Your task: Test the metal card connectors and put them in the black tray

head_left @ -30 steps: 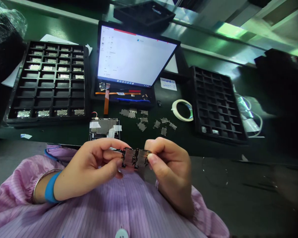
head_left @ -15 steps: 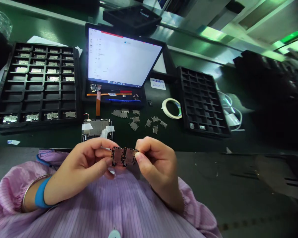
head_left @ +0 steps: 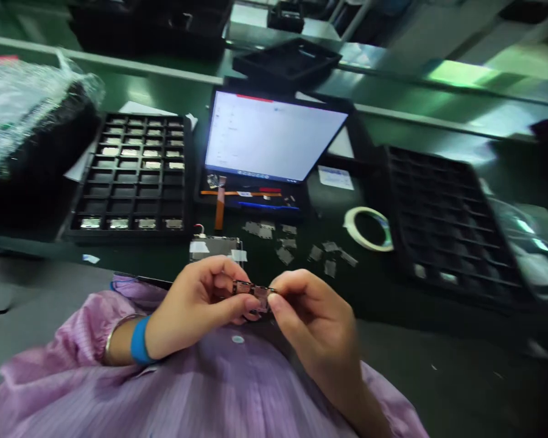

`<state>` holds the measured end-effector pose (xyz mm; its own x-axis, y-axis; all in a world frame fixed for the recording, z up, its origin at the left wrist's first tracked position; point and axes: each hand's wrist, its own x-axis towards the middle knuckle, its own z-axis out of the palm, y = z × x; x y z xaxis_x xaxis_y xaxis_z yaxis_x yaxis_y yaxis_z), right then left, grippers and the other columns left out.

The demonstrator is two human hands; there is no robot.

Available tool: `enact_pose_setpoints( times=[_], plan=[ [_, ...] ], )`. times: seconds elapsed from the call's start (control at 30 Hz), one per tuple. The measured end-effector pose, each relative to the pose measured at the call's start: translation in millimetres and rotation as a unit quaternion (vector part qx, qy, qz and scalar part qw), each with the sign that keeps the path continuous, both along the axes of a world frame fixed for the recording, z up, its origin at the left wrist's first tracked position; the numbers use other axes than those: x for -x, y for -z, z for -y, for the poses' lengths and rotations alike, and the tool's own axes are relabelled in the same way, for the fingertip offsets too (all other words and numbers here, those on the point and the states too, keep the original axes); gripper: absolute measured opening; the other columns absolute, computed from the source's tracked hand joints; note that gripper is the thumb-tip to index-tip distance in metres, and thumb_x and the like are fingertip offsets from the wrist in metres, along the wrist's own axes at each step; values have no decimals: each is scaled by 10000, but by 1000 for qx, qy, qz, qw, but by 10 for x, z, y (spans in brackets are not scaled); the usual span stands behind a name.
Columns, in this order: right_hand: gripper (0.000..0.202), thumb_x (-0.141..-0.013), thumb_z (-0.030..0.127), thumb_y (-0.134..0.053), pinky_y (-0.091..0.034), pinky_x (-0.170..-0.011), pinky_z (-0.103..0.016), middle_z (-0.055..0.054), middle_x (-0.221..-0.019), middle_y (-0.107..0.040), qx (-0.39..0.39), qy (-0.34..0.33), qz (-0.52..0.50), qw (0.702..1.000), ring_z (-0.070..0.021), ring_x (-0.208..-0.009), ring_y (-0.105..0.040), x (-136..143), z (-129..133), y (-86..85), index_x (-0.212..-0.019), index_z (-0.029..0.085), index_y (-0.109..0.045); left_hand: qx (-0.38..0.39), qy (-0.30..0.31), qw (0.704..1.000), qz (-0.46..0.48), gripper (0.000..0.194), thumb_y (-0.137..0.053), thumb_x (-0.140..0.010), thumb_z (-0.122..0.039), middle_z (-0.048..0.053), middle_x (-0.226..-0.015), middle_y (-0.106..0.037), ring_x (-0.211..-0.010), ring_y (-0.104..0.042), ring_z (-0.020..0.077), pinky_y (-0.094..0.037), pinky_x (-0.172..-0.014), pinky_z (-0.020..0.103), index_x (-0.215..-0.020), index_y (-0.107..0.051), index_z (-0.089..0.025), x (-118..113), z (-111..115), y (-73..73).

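Between my hands is a small dark circuit board panel [head_left: 259,293] with two joined sections, held in front of my chest. My left hand [head_left: 210,298] pinches its left part, the thumb lying over the lower front. The right end is gripped between thumb and fingertips of my right hand [head_left: 315,322]. Just beyond my left hand lies a taped board assembly [head_left: 219,246], partly covered by the fingers. Small flat metal pieces [head_left: 285,255] are scattered on the dark table behind my hands.
A black tray [head_left: 128,234] holding small metal parts stands left, beside a plastic-wrapped bundle [head_left: 22,109]. Behind the scattered pieces is a lit laptop [head_left: 274,137]. To the right are a tape roll [head_left: 351,228] and another black tray [head_left: 456,231] with two small parts.
The camera view has turned left, so the scene sits further right and lower. The panel has tilted, its face showing less, and my left thumb now covers more of it.
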<state>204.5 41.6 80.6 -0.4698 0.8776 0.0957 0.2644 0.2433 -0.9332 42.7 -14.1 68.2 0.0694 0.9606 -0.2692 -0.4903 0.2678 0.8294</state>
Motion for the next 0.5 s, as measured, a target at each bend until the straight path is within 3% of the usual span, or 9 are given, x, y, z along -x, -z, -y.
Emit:
enact_pose_setpoints(
  times=[0.1,0.2,0.27,0.3,0.37,0.43,0.5],
  plan=[
    [83,-833,229,-609,-403,-479,-243,5,-678,-611,4,-1,3,1000,-121,-547,-525,158,-138,9,-753,212,-619,-12,-41,997,-60,267,-775,-785,-324,41,-757,-727,-691,-702,153,-553,-610,227,-896,-611,-145,182,-27,36],
    [94,-836,248,-606,-433,-519,-249,0,-700,-622,10,-24,-5,1000,-127,-590,-555,460,-360,7,-755,204,-617,-39,-117,969,-212,228,-693,-854,-353,64,-859,-741,-788,-698,170,-555,-682,257,-957,-667,-152,598,-30,-40],
    [70,-817,237,-616,-442,-548,-256,-2,-711,-630,4,-51,-9,999,-131,-623,-570,714,-522,27,-761,195,-612,-57,-163,923,-343,215,-645,-885,-345,74,-954,-743,-896,-686,197,-550,-760,292,-991,-703,-168,959,-58,-118],
    [29,-793,215,-625,-453,-578,-265,-7,-738,-640,-11,-62,-12,998,-134,-649,-581,845,-597,44,-797,187,-627,-69,-191,884,-421,213,-630,-888,-332,70,-943,-741,-883,-679,201,-541,-769,303,-996,-721,-172,1139,-89,-148],
    [183,-807,178,-588,-464,-623,-287,-3,-755,-637,-38,-76,8,996,-135,-662,-574,1093,-722,83,-972,178,-667,-78,-187,802,-561,216,-615,-886,-292,75,-983,-736,-918,-662,221,-512,-839,339,-1019,-747,-184,1452,-186,-172],
    [292,-826,137,-529,-479,-674,-313,-8,-780,-643,-69,-92,33,993,-141,-685,-573,1306,-804,114,-1067,188,-686,-76,-148,770,-615,219,-621,-870,-274,80,-998,-745,-920,-665,239,-499,-859,359,-1020,-754,-184,1662,-309,-146],
    [292,-831,115,-495,-496,-681,-327,-31,-817,-657,-69,-98,52,991,-151,-712,-590,1471,-849,133,-1010,181,-716,-67,-103,765,-632,210,-630,-856,-264,86,-983,-754,-905,-672,250,-495,-847,364,-1000,-755,-174,1768,-426,-92]
  ],
)
